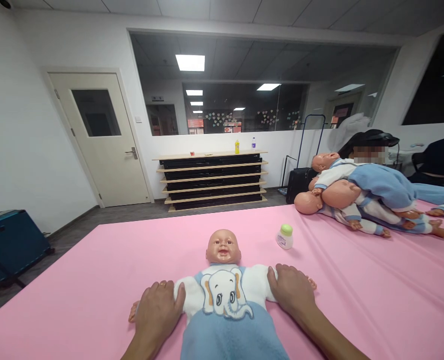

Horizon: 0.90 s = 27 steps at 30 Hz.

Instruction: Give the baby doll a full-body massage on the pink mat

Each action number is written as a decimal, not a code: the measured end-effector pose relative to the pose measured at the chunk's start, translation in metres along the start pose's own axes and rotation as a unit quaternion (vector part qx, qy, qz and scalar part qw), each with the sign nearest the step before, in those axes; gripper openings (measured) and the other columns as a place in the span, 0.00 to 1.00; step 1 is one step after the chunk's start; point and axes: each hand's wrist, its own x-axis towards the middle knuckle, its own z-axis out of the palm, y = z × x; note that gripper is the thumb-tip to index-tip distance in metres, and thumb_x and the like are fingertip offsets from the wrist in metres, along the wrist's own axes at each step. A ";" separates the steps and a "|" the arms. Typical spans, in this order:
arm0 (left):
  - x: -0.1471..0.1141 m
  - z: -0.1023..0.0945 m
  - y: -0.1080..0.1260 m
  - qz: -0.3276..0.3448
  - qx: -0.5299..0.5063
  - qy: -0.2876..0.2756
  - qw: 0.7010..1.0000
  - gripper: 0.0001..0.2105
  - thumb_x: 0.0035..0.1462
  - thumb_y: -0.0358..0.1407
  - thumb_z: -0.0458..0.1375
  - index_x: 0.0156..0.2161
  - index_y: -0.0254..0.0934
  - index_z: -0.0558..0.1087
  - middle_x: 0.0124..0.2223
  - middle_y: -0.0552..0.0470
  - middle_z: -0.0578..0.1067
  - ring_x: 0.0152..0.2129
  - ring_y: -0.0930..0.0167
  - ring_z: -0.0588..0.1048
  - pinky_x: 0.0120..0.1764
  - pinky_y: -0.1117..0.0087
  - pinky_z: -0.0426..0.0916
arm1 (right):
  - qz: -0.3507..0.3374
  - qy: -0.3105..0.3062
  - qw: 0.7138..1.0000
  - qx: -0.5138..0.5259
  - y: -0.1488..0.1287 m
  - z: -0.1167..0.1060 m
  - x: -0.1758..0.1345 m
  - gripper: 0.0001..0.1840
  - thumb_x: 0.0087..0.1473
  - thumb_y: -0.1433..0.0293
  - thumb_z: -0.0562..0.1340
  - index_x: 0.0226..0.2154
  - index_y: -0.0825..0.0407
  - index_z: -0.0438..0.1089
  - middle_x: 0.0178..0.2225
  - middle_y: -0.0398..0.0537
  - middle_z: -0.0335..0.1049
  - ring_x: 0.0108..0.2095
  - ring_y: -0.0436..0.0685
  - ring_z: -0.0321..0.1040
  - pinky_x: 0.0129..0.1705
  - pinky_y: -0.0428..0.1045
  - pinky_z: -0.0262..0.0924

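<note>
A baby doll (231, 332) lies on its back on a pink-covered table (131, 255), its head away from me. It wears a white and blue suit with an elephant (224, 292) on the chest. My left hand (158, 306) is wrapped over the doll's outstretched arm on the left, thumb on the white sleeve. On the other side, my right hand (291, 287) grips the other sleeved arm the same way. The doll's small hands stick out past my fingers. To the right of its head stands a small white jar (285, 239) with a green lid.
Several similar dolls (379, 185) are piled on the table's right side. Behind them is a person in a dark cap (370, 137). A low stack of boards (212, 180) holding bottles stands by the far wall. A dark blue suitcase (13, 245) is at left.
</note>
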 end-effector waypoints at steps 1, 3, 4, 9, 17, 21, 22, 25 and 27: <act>0.000 0.000 0.000 0.000 -0.001 0.000 1.000 0.23 0.64 0.45 0.39 0.27 0.37 0.70 0.30 0.45 0.75 0.33 0.61 0.72 0.40 0.60 0.57 | 0.000 0.002 1.000 0.000 0.000 0.000 0.000 0.24 0.63 0.59 0.46 0.30 0.53 0.70 0.32 0.55 0.73 0.36 0.62 0.69 0.37 0.54 0.52; 0.000 0.000 0.000 0.001 -0.001 0.001 1.000 0.23 0.64 0.45 0.40 0.27 0.37 0.70 0.30 0.45 0.75 0.33 0.60 0.72 0.40 0.60 0.57 | 0.002 0.004 1.000 0.001 0.000 0.000 0.000 0.25 0.63 0.59 0.45 0.29 0.53 0.70 0.32 0.55 0.73 0.35 0.62 0.69 0.36 0.54 0.52; 0.000 0.001 0.000 0.002 -0.001 0.001 1.000 0.22 0.64 0.45 0.40 0.28 0.37 0.70 0.30 0.45 0.75 0.33 0.60 0.72 0.40 0.60 0.57 | 0.002 0.004 1.000 0.003 0.001 0.001 0.001 0.25 0.63 0.58 0.45 0.29 0.53 0.70 0.32 0.55 0.73 0.35 0.62 0.69 0.36 0.54 0.52; 0.000 0.001 0.000 -0.002 -0.001 -0.003 1.000 0.23 0.64 0.45 0.40 0.27 0.37 0.70 0.30 0.45 0.75 0.33 0.61 0.72 0.40 0.60 0.57 | -0.002 0.007 1.000 0.004 0.001 0.002 0.001 0.25 0.63 0.59 0.45 0.29 0.53 0.70 0.31 0.54 0.73 0.36 0.63 0.69 0.37 0.54 0.52; 0.000 -0.002 0.001 0.004 0.003 -0.001 1.000 0.23 0.64 0.45 0.40 0.28 0.37 0.70 0.31 0.44 0.76 0.34 0.60 0.72 0.40 0.60 0.57 | 0.003 -0.006 1.000 -0.001 -0.001 -0.002 -0.001 0.24 0.63 0.60 0.47 0.30 0.54 0.71 0.33 0.56 0.73 0.37 0.62 0.69 0.38 0.54 0.53; 0.000 -0.003 0.001 -0.002 0.000 -0.004 1.000 0.23 0.64 0.45 0.40 0.28 0.36 0.71 0.32 0.44 0.76 0.34 0.61 0.72 0.40 0.61 0.58 | 0.010 -0.014 1.000 -0.001 -0.002 -0.002 0.000 0.24 0.63 0.59 0.47 0.30 0.54 0.72 0.33 0.56 0.73 0.37 0.63 0.69 0.39 0.54 0.54; 0.000 -0.003 0.001 -0.004 -0.001 -0.005 1.000 0.23 0.64 0.45 0.39 0.28 0.36 0.71 0.32 0.44 0.76 0.34 0.61 0.72 0.40 0.61 0.58 | 0.011 -0.015 1.000 0.000 -0.002 -0.002 0.000 0.23 0.63 0.59 0.47 0.30 0.54 0.72 0.33 0.56 0.73 0.37 0.63 0.69 0.39 0.54 0.54; 0.000 -0.003 0.001 -0.007 0.003 -0.008 1.000 0.23 0.64 0.46 0.39 0.28 0.36 0.71 0.31 0.44 0.76 0.34 0.60 0.72 0.40 0.61 0.58 | 0.009 -0.014 1.000 0.003 -0.002 -0.002 0.000 0.23 0.63 0.59 0.47 0.30 0.54 0.72 0.33 0.56 0.73 0.37 0.63 0.69 0.39 0.54 0.53; 0.000 -0.003 0.002 -0.005 0.005 -0.008 1.000 0.24 0.64 0.45 0.39 0.28 0.36 0.71 0.31 0.44 0.76 0.34 0.60 0.72 0.40 0.60 0.58 | 0.004 -0.010 1.000 0.005 -0.001 -0.002 0.000 0.24 0.63 0.59 0.47 0.30 0.54 0.71 0.33 0.56 0.73 0.37 0.63 0.69 0.38 0.54 0.53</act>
